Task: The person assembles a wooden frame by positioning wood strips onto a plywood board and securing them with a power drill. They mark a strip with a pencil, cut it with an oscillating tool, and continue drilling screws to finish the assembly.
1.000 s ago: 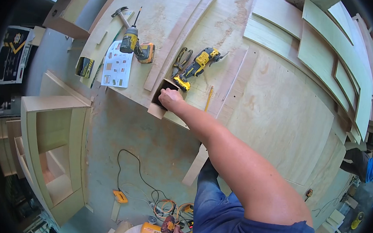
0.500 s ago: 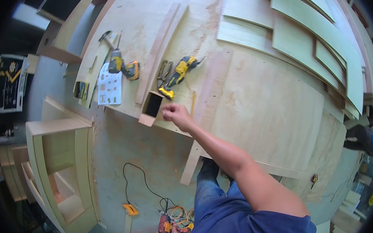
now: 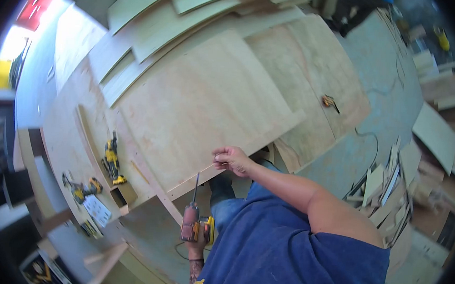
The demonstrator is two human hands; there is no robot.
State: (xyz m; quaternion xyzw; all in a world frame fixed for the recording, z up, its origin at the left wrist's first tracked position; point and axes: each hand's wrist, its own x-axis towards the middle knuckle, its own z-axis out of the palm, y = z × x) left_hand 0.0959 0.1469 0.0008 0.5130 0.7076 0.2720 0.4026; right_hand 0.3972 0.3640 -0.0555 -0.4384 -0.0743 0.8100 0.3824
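My left hand (image 3: 195,250) is wrapped round the grip of a red-and-black cordless driver (image 3: 190,221) with a yellow battery. Its long bit (image 3: 196,187) points away from me, towards the near edge of a plywood panel (image 3: 203,108). My right hand (image 3: 232,160) hovers at that edge, beyond the bit's tip and to its right. Its fingers are pinched together, and whatever lies between them is too small to name. A pale wood strip (image 3: 182,187) runs along the panel's near edge. Another strip (image 3: 137,151) crosses at its left side.
On the bench's left lie a pencil (image 3: 141,172), an open cardboard box (image 3: 123,194), a yellow-and-black power tool (image 3: 111,157), a drill (image 3: 82,190) and a printed sheet (image 3: 97,210). Stacked boards (image 3: 178,22) stand behind the panel. Offcuts (image 3: 387,190) pile up at right; another person's legs (image 3: 352,11) show behind.
My view has swung to the right. My right hand has left the cardboard box for the panel's edge. From low beside my legs, my left hand has raised the driver towards the bench.
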